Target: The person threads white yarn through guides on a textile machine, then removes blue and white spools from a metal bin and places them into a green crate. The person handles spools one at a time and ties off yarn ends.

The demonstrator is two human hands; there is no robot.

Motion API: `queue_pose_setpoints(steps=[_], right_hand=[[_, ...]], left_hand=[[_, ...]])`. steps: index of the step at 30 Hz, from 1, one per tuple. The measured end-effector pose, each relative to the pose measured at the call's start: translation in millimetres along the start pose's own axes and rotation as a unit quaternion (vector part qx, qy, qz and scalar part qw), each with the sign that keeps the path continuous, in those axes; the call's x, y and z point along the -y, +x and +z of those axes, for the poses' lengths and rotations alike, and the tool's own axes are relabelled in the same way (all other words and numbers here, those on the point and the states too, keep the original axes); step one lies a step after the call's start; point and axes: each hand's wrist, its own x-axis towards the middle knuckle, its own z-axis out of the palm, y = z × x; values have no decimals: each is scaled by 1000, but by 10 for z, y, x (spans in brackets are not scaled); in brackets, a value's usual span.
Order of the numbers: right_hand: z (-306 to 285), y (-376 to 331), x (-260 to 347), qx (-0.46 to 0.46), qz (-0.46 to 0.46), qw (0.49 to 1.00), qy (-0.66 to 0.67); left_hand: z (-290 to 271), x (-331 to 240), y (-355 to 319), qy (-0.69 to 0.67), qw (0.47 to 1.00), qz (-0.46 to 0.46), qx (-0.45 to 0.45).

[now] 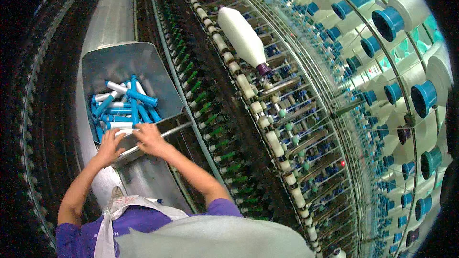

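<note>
Head view: person's two bare hands at the near end of a grey bin [119,56], forearms entering from below.
Bin position: over a long metal rail [114,12], beside a row of green spindles [195,87]; probably parked there to stay within easy reach of the machine.
Tubes: blue tubes [142,97] and white-wrapped tubes [116,87] in a loose pile on the bin floor, lying crosswise at all angles, some tilted over others; looks dropped in, not stacked. High walls likely stop them rolling out.
Left hand: left hand [110,147] at the near rim, fingers loosely bent and a bit apart, pointing into the bin; cannot tell if they grip anything.
Right hand: right hand [150,139] just beside it, fingers partly spread, reaching inward near a white-wrapped tube; grip hidden, contact unclear.
Hand placement: both close together, perhaps because the nearest tubes lie right there.
Metal bar: bar [176,129] crosses near the bin's near right corner.
Yarn cone: large white cone [241,37] lies tilted above the white rollers [246,86].
Hanging spools: blue-ended spools [388,23] at right, hung high, presumably keeping them off the work area.
</note>
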Motion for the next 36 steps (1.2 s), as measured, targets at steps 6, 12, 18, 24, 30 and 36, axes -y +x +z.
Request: queue_pose_setpoints(steps=[6,12,18,24,30,36], right_hand=[[-2152,-54,-932,-157,94,958,-223],[-3956,44,-1576,-312,96,834,-446],[-4967,440,-2226,-403,160,852,-295],[-5359,261,-3018,-216,288,770,-527],[-5168,-263,-3222,-196,345,767,-504],[-5185,45,-2535,-284,217,851,-384]], left_hand=[[-456,-271,2184,-130,963,212,-99],[-1071,-1904,4009,-321,859,384,-105],[-1648,-3528,5242,-394,830,340,-201],[-2344,-4083,5647,-472,787,391,-70],[-2359,-4308,5667,-627,663,364,-187],[-2818,-4832,5926,-652,615,438,-67]])
